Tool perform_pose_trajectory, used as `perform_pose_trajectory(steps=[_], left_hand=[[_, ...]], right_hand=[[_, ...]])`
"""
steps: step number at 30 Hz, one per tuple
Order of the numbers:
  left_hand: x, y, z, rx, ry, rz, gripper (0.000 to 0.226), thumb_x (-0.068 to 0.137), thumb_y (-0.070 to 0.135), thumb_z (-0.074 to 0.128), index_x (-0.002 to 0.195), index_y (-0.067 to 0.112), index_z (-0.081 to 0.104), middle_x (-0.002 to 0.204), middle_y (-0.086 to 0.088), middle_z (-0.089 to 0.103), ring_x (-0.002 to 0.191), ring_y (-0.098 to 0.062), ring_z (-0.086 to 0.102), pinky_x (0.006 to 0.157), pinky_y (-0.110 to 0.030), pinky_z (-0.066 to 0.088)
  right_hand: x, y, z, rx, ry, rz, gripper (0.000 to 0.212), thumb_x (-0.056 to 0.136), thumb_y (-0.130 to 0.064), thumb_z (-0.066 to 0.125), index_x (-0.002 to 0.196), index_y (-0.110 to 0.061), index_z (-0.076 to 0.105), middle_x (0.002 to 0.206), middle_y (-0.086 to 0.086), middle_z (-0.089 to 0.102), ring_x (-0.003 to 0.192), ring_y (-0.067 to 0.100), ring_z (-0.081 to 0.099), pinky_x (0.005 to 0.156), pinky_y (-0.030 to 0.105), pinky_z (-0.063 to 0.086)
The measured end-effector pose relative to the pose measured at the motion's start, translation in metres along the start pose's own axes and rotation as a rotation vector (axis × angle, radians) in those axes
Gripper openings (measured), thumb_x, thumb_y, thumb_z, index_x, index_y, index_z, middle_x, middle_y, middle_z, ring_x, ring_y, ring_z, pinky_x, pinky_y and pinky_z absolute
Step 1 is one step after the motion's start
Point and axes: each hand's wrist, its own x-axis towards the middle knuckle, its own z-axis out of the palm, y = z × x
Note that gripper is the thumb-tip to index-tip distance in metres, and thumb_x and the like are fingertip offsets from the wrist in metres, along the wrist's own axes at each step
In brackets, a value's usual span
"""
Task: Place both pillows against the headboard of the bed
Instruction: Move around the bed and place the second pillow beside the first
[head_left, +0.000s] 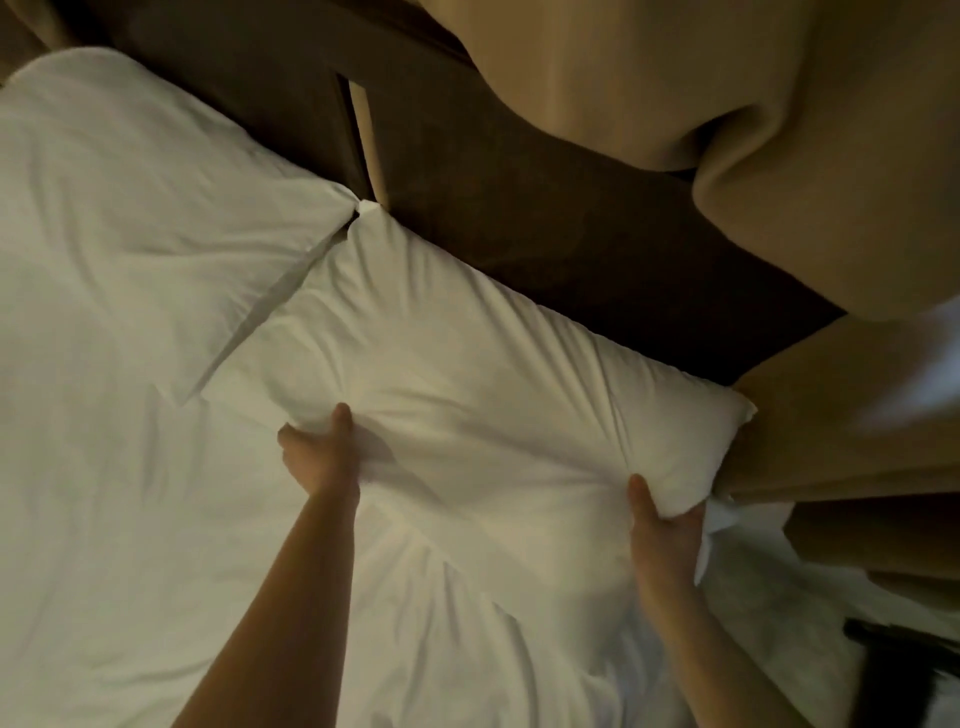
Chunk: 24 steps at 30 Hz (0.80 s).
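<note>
Bed (104, 519) in white linen, filling the lower left and centre of the view; dark brown headboard (519, 228) running diagonally from upper left to right, a narrow vertical gap in it near the middle; tan curtain (727, 104) hanging in heavy folds above and to the right of it; left pillow (130, 182), white, lying flat with its far edge against the headboard; right pillow (467, 364), white and creased, set beside the first with corners meeting at the gap, far edge along the headboard, right corner touching the curtain; left hand (319, 447) clenched on the near left edge of the right pillow, thumb on top, fingers tucked beneath; right hand (662, 514) gripping the near right corner likewise, fabric bunched between thumb and fingers; dark shape, possibly furniture, blurred at the lower right corner.
</note>
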Motion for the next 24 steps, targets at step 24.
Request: perform_pose_trajectory(steps=[24], left_hand=[[-0.035,0.074,0.112,0.842,-0.425,1.441,0.058,0.111,0.054,0.022,0.164,0.030,0.025,0.170,-0.007,0.028,0.160,-0.027,0.015,0.129,-0.047,0.015]], right_hand=[[0.038,-0.094,0.137,-0.881,-0.141,-0.917,0.061,0.104,-0.050,0.035,0.161,-0.028,0.031,0.165,0.008,0.034,0.153,0.033,0.028,0.122,0.054,0.021]])
